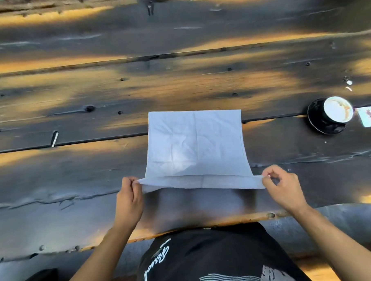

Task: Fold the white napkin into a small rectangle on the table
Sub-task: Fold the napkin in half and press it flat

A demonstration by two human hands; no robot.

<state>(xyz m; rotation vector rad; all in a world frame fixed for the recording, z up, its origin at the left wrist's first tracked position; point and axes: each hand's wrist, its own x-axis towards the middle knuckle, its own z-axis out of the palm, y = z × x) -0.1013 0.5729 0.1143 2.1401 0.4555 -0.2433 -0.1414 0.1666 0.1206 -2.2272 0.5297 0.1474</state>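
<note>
The table (76,187) is the largest thing here: broad, dark, weathered wooden planks with knots, long seams and rough split grain, streaked by warm orange light. Its worn near edge runs just below the two hands.

On it lies the white napkin (194,144), a thin, soft sheet creased into quarters by old fold lines and lightly crumpled. Most of it rests flat on the planks beyond the grip; its near edge is raised off the wood and curled over into a narrow band stretched between the hands.

The left hand (128,198) pinches the band's left corner between thumb and fingertips, closed firmly on the napkin. The right hand (283,189) pinches the right corner the same way, fingers curled in.

Well off to the right of the right hand's grip and farther back stands a round cup (336,111) with a pale foamy inside, on a glossy black saucer (320,125).
</note>
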